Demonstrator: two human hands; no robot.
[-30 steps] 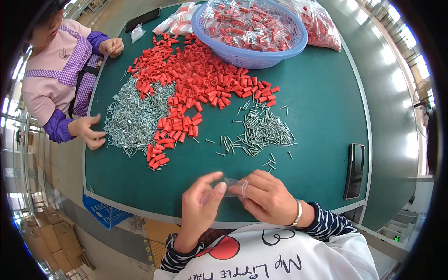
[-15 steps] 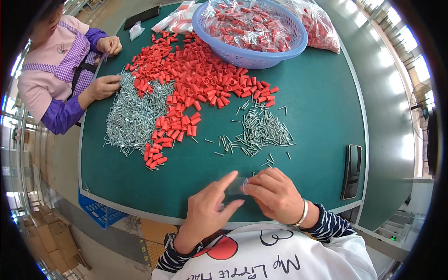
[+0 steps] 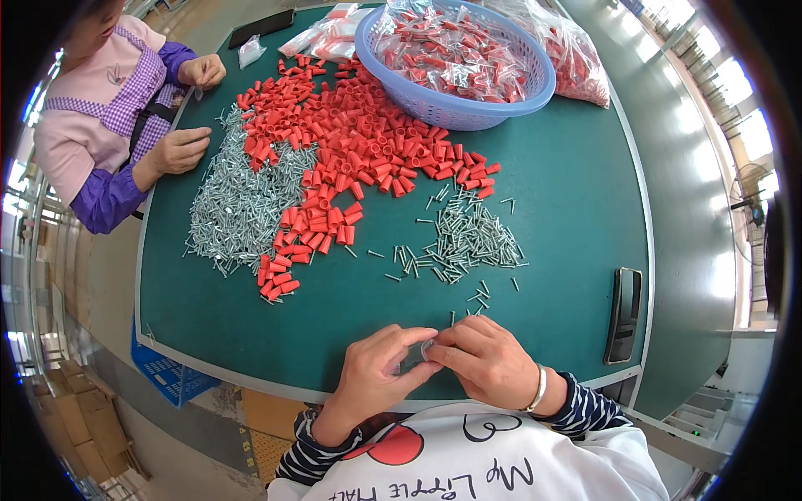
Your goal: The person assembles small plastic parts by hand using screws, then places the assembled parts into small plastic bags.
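A small clear plastic bag [image 3: 412, 357] is between my two hands, close to the near edge of the table. My right hand [image 3: 493, 361] pinches its rim with thumb and forefinger. My left hand [image 3: 373, 371] curves its thumb and forefinger round the other side of the bag, tips closing on it by the right fingertips. Whether anything is inside the bag is hard to make out. Just beyond my hands, a few loose screws [image 3: 479, 294] trail from a heap of silvery screws [image 3: 473, 240]. Left of this heap, a broad pile of red plastic plugs [image 3: 355, 134] spreads out.
A larger screw pile [image 3: 242, 204] lies at the left, near a co-worker's hands [image 3: 182, 150]. At the back stand a blue basket [image 3: 455, 113] of filled bags and a big clear bag [image 3: 576, 67] of red parts. A phone [image 3: 624, 316] lies by the right edge.
My left thumb and forefinger, spread apart before, have come together on the bag. The co-worker's lower hand has drawn back slightly from the screw pile.
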